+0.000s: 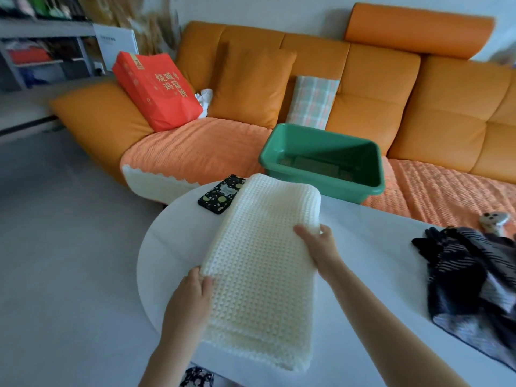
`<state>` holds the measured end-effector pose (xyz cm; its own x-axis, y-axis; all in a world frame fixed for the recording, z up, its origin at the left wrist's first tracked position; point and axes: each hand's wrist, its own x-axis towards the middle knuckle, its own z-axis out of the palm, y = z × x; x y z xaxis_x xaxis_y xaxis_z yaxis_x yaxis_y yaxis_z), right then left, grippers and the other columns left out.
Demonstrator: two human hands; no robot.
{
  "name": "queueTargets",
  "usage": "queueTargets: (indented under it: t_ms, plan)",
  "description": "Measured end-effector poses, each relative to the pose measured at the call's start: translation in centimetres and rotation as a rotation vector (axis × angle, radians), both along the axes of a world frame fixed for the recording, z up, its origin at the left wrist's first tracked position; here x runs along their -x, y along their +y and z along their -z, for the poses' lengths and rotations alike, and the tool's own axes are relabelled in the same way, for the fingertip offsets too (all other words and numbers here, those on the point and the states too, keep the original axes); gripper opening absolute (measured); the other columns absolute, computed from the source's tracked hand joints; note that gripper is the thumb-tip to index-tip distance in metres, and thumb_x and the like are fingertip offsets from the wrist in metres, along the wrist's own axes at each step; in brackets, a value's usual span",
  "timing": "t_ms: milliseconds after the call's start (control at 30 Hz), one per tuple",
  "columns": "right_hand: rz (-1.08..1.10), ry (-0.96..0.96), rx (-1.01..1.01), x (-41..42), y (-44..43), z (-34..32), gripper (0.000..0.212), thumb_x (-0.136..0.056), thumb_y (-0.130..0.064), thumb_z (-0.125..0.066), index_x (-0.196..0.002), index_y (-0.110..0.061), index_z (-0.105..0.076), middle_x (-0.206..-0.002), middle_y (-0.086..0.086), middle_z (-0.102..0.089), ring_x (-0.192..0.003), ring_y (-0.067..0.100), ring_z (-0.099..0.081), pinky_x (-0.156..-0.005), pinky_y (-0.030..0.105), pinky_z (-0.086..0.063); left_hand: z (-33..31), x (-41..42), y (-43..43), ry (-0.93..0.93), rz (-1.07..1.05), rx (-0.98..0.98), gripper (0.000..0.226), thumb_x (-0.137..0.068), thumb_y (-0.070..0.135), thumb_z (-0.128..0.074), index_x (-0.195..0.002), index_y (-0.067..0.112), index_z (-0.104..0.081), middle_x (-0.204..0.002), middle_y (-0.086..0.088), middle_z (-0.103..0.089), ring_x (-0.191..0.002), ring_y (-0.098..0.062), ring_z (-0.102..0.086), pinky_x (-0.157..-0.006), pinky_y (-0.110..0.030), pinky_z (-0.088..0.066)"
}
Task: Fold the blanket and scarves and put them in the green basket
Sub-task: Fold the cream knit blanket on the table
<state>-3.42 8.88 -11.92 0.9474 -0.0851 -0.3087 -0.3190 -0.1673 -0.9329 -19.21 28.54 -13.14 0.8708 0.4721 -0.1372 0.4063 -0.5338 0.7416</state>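
One view, from the head | folded cream blanket (259, 261) lay on the white table (377, 241) | left hand (192, 297) gripped its left edge | right hand (319, 247) clutched its right edge | green basket (307, 188) sat on the orange sofa (377, 88) beyond the table | dark scarves (472, 277) lay heaped on the table's right end

Both bare forearms are extended forward from the lower edge of view. Left hand (190, 298) is closed on the left edge of the blanket (259, 269), thumb laid on top. Right hand (318, 247) is clamped over the right edge, farther forward, fingers curled on top.
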Motion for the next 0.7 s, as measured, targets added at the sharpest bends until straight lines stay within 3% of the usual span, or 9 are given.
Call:
queueTargets:
  t_ms: [167,267,333,433,567,700]
  plan:
    - [-0.002,-0.246,0.216,-0.1,-4.8,-2.3,0.068,-0.079,-0.028,-0.072,-0.136,-0.016,-0.037,-0.108,0.004,-0.053,-0.079,0.014,-0.055,-0.066,0.029,-0.046,0.1,1.8,-4.1,0.016,0.185,0.180,0.027,-0.093,0.028,-0.048,-0.119,0.020,-0.052,-0.093,0.006,-0.063,-0.075,-0.009,-0.059,-0.067,-0.026,-0.046]
    - [-0.130,-0.103,0.481,0.3,-7.5,-0.9,0.070,-0.080,-0.041,-0.068,-0.136,-0.012,-0.036,-0.122,0.009,-0.052,-0.105,0.027,-0.054,-0.088,0.039,-0.045,-0.1,2.4,-5.6,0.033,0.234,0.220,0.032,-0.093,0.033,-0.050,-0.122,0.021,-0.051,-0.102,0.010,-0.062,-0.090,-0.005,-0.059,-0.081,-0.023,-0.047]
    - [-0.232,0.018,0.643,0.4,-8.8,0.3,0.079,-0.081,-0.055,-0.060,-0.139,-0.009,-0.033,-0.136,0.016,-0.043,-0.124,0.034,-0.042,-0.104,0.045,-0.035,-0.6,1.6,-5.2,0.024,0.204,0.178,0.042,-0.092,0.038,-0.050,-0.129,0.019,-0.048,-0.118,0.005,-0.058,-0.107,-0.010,-0.055,-0.091,-0.024,-0.042]
    - [-0.196,0.014,0.557,-0.6,-9.1,-0.5,0.085,-0.084,-0.059,-0.052,-0.147,-0.011,-0.020,-0.149,0.015,-0.027,-0.136,0.033,-0.027,-0.113,0.048,-0.024,-1.4,-1.1,-4.2,-0.023,0.160,0.079,0.052,-0.092,0.041,-0.049,-0.136,0.015,-0.040,-0.133,-0.003,-0.049,-0.120,-0.018,-0.048,-0.098,-0.030,-0.037]
    - [-0.130,0.093,0.317,-5.3,-9.0,-1.0,0.107,-0.065,-0.084,-0.046,-0.141,-0.010,-0.033,-0.137,0.012,-0.044,-0.122,0.032,-0.046,-0.104,0.053,-0.038,-2.5,-7.5,-4.1,-0.014,0.143,0.104,0.052,-0.095,0.039,-0.043,-0.137,0.010,-0.037,-0.137,-0.007,-0.047,-0.123,-0.023,-0.045,-0.099,-0.035,-0.036]
    - [-0.056,0.138,0.196,-10.5,-9.3,1.7,0.097,-0.068,-0.081,-0.045,-0.131,-0.008,-0.046,-0.124,0.014,-0.055,-0.109,0.033,-0.055,-0.098,0.050,-0.044,-2.5,-14.4,-4.5,-0.050,0.066,0.260,0.055,-0.095,0.036,-0.042,-0.136,-0.001,-0.038,-0.140,-0.014,-0.044,-0.125,-0.030,-0.044,-0.101,-0.038,-0.036]
